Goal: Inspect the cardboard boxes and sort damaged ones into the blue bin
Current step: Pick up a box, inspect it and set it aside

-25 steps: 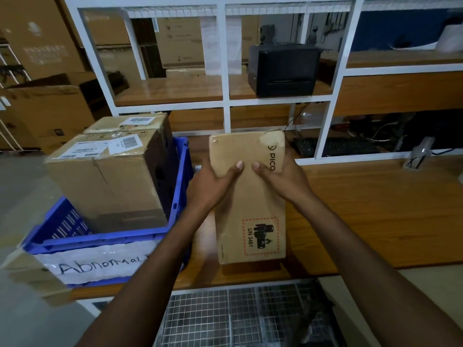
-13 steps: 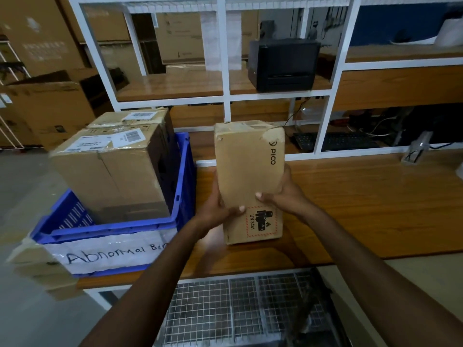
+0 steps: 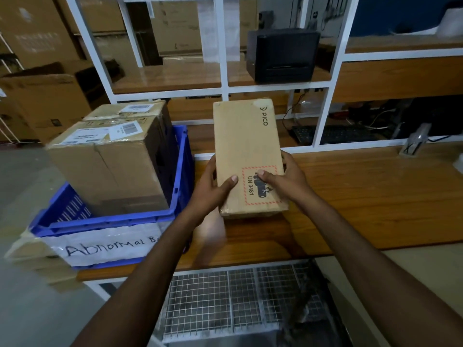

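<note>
Warehouse background at far left is showing stacked brown cartons (image 3: 37, 96). Blue plastic bin (image 3: 183, 159) is sitting at the left end of the orange-brown wooden workbench (image 3: 375, 196), with a white paper label (image 3: 107, 246) reading "Abnormal B…" across its front. Large taped brown cardboard box (image 3: 107, 171) is standing inside it, with a second labelled brown box (image 3: 140, 111) just behind. Left hand (image 3: 210, 189) is gripping the left edge of a tall narrow tan cardboard box (image 3: 246, 141) marked PICO, thumb on the front face. That box is standing on end just right of the bin, over the bench; can't tell if it's touching. Right hand (image 3: 285, 181) is gripping the right edge, thumb lying on the red-bordered UN 3481 sticker (image 3: 260, 194). Black keyboard (image 3: 338, 134) and black boxy printer (image 3: 283, 56) are sitting in the white metal shelving (image 3: 224, 58) behind.
</note>
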A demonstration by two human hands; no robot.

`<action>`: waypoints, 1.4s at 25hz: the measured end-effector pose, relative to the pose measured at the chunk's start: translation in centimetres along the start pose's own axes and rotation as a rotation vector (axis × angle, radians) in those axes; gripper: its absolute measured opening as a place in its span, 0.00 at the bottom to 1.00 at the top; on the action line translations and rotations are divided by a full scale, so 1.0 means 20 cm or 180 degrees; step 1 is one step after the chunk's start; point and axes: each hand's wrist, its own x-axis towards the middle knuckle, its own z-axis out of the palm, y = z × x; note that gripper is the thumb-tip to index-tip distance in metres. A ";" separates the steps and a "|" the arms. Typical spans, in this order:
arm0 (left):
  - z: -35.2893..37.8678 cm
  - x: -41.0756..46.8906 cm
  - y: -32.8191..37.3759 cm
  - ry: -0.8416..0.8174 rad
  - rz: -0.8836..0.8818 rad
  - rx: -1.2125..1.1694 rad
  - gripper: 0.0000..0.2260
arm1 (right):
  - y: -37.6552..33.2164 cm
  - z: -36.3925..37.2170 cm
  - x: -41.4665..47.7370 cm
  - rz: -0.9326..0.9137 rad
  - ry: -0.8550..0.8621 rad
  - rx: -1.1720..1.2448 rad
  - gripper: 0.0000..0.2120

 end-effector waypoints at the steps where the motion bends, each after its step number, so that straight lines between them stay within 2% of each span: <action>1: -0.02 -0.01 0.00 -0.0259 -0.0050 -0.0023 0.39 | 0.02 -0.02 0.00 0.0132 -0.0279 0.0104 0.40; 3: -0.03 -0.01 -0.01 -0.0490 -0.0041 0.0020 0.41 | 0.05 -0.02 -0.01 0.0177 -0.0491 0.0008 0.43; 6: -0.02 0.01 -0.01 -0.0233 -0.0002 0.0066 0.37 | 0.05 0.02 0.00 0.0107 -0.0188 -0.0152 0.36; 9: -0.02 0.02 -0.02 -0.0386 0.0082 0.0180 0.40 | 0.06 0.01 0.01 0.0159 -0.0304 0.0068 0.38; 14: -0.02 0.04 -0.06 -0.0266 -0.0119 -0.0038 0.38 | 0.07 0.02 -0.01 0.0023 -0.0312 0.0121 0.36; 16: -0.05 0.01 -0.08 -0.0185 -0.0187 -0.0109 0.41 | 0.08 0.03 -0.06 -0.0192 -0.0287 0.0081 0.37; 19: -0.08 -0.02 -0.15 -0.0192 -0.0311 -0.0254 0.45 | 0.12 0.10 -0.14 -0.0566 -0.0038 -0.0262 0.45; 21: -0.05 -0.05 -0.17 -0.0173 -0.0472 -0.0205 0.43 | 0.17 0.17 -0.20 -0.0779 0.0132 -0.0799 0.50; 23: -0.01 -0.06 -0.17 -0.0048 -0.0517 -0.0156 0.34 | 0.23 0.23 -0.25 -0.0927 0.0290 -0.1303 0.51; 25: 0.02 -0.05 -0.13 0.0109 -0.0368 -0.0080 0.31 | 0.28 0.27 -0.29 -0.1076 0.0458 -0.1388 0.50; 27: 0.05 0.01 -0.07 0.0293 -0.0187 0.0294 0.42 | 0.30 0.31 -0.32 -0.1248 0.0582 -0.1380 0.48; 30: 0.10 0.07 -0.02 0.0406 -0.0434 0.0725 0.59 | 0.35 0.32 -0.35 -0.1502 0.0592 -0.1421 0.44; 33: 0.09 0.04 -0.04 0.0238 -0.0581 0.1029 0.63 | 0.34 0.26 -0.33 -0.1223 0.0251 -0.1164 0.33; 35: 0.10 0.03 -0.10 0.0247 -0.0652 0.1186 0.61 | 0.37 0.20 -0.25 -0.0818 0.0544 -0.1313 0.33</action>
